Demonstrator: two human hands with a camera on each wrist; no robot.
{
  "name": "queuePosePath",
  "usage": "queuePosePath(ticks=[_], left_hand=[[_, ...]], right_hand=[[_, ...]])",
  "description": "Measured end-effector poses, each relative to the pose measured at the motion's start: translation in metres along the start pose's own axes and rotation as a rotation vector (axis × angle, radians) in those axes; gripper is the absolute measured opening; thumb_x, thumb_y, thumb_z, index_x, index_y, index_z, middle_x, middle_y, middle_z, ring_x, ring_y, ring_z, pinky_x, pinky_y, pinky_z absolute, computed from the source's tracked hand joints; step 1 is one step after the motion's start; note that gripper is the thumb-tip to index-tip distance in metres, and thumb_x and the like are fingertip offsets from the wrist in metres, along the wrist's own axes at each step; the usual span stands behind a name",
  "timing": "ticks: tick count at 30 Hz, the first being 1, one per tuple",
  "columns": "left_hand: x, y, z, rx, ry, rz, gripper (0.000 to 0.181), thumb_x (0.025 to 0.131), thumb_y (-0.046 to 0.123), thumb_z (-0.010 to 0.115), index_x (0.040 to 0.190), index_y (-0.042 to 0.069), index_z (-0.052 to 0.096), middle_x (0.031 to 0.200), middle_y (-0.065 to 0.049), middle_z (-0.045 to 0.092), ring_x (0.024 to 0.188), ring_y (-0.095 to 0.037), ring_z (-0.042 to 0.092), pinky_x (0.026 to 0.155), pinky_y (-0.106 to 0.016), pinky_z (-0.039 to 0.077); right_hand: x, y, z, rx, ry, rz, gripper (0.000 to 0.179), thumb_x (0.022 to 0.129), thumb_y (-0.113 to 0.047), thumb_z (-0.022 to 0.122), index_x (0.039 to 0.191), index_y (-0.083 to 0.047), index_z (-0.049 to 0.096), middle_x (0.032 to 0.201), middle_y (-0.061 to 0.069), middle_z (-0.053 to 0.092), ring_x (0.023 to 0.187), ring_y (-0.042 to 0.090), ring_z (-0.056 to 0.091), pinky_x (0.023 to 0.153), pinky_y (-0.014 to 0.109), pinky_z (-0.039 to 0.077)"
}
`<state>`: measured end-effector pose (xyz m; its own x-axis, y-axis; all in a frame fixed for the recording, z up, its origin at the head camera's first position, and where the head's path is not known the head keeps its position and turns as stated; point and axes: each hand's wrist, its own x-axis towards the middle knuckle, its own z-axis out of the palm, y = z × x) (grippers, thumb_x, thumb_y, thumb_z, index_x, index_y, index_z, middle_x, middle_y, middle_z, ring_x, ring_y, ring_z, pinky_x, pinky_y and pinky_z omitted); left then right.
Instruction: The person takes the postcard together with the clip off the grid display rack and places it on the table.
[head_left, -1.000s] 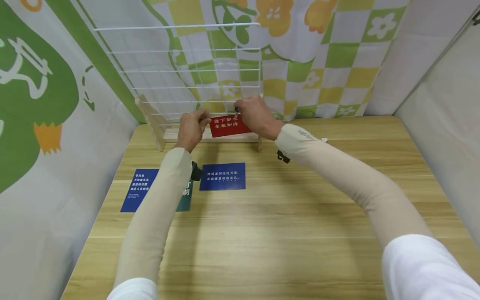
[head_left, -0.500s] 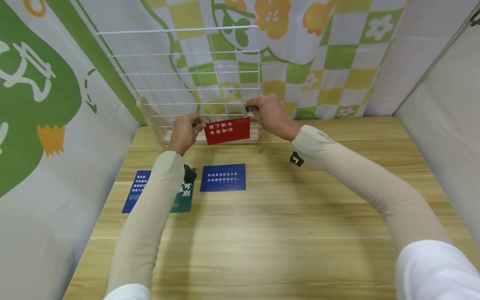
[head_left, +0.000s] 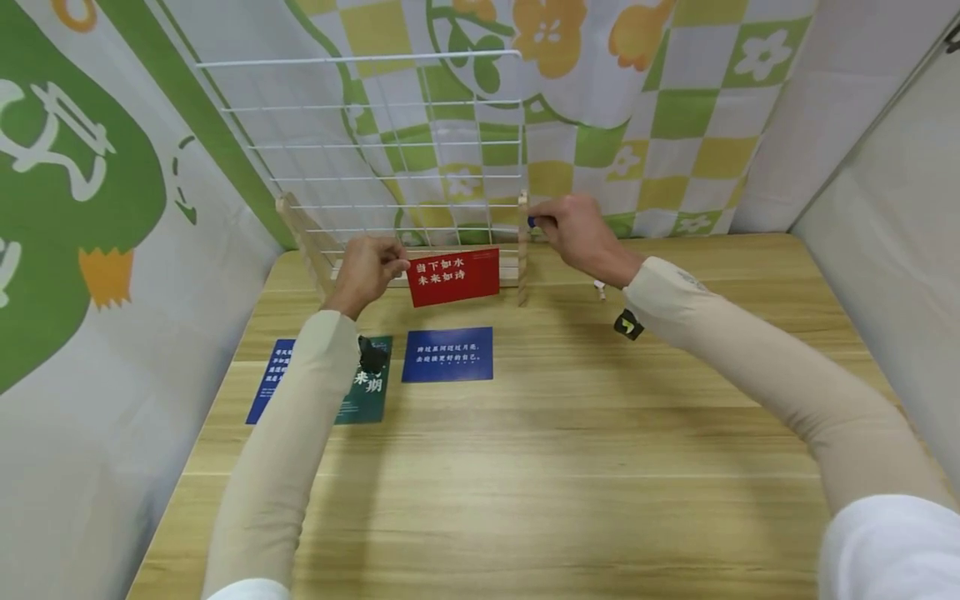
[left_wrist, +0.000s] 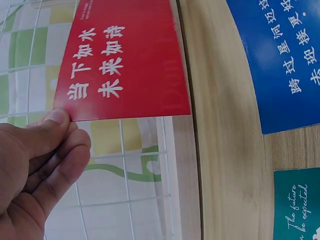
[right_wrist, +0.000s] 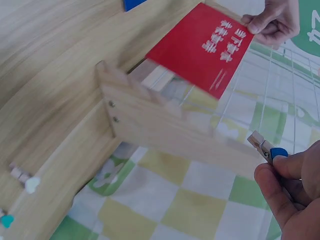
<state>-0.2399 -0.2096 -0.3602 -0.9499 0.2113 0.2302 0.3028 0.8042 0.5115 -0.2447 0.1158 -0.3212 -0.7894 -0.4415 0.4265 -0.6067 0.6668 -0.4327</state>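
My left hand (head_left: 366, 268) pinches a red card (head_left: 455, 277) with white lettering by its upper left corner, thumb in front. The card hangs slightly tilted before the lower part of a white wire grid rack (head_left: 405, 177), apart from its wires. In the right wrist view, a small wooden clothespin (right_wrist: 261, 143) with a blue piece on it sits between the thumb and finger of my right hand (right_wrist: 295, 187). In the head view that right hand is just right of the rack's wooden side stand (head_left: 522, 250).
On the table (head_left: 570, 467) lie a blue card (head_left: 447, 354), a green card (head_left: 367, 392) and another blue card (head_left: 268, 383), partly behind my left arm. A clothespin with a white heart (right_wrist: 29, 181) and a teal heart (right_wrist: 7, 220) lie right of the stand. A patterned curtain (head_left: 660, 125) hangs behind.
My right hand has moved right, away from the red card and past the rack's side, carrying the clothespin. The red card has come slightly lower and nearer, still in my left hand.
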Motion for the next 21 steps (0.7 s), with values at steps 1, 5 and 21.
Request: queuePosePath(ticks=[1,5,21], left_hand=[[-0.001,0.0,-0.001,-0.001,-0.017,-0.006,0.011,0.092,0.009,0.069,0.089,-0.001,0.072,0.087,-0.02,0.074,0.075,-0.029,0.069,0.061,-0.029,0.049],[-0.005,0.0,-0.006,-0.025,-0.078,-0.04,0.008,0.091,0.007,0.069,0.089,0.0,0.071,0.09,-0.019,0.074,0.078,-0.028,0.071,0.064,-0.029,0.052],[-0.012,0.004,-0.015,-0.049,-0.253,-0.076,0.005,0.09,0.004,0.07,0.085,0.002,0.071,0.081,-0.015,0.072,0.072,-0.024,0.066,0.065,-0.031,0.052]], right_hand=[[-0.002,0.003,-0.001,-0.009,0.002,-0.001,0.022,0.098,-0.002,0.055,0.11,0.001,0.073,0.104,0.019,0.074,0.083,0.029,0.073,0.076,0.04,0.058],[-0.013,0.014,-0.008,-0.045,0.007,0.017,0.021,0.097,-0.002,0.056,0.108,0.002,0.074,0.103,0.02,0.074,0.087,0.031,0.074,0.081,0.043,0.059],[-0.061,0.083,-0.034,-0.171,-0.035,0.15,0.019,0.095,0.002,0.057,0.102,0.006,0.074,0.099,0.026,0.072,0.088,0.04,0.07,0.08,0.052,0.056]])
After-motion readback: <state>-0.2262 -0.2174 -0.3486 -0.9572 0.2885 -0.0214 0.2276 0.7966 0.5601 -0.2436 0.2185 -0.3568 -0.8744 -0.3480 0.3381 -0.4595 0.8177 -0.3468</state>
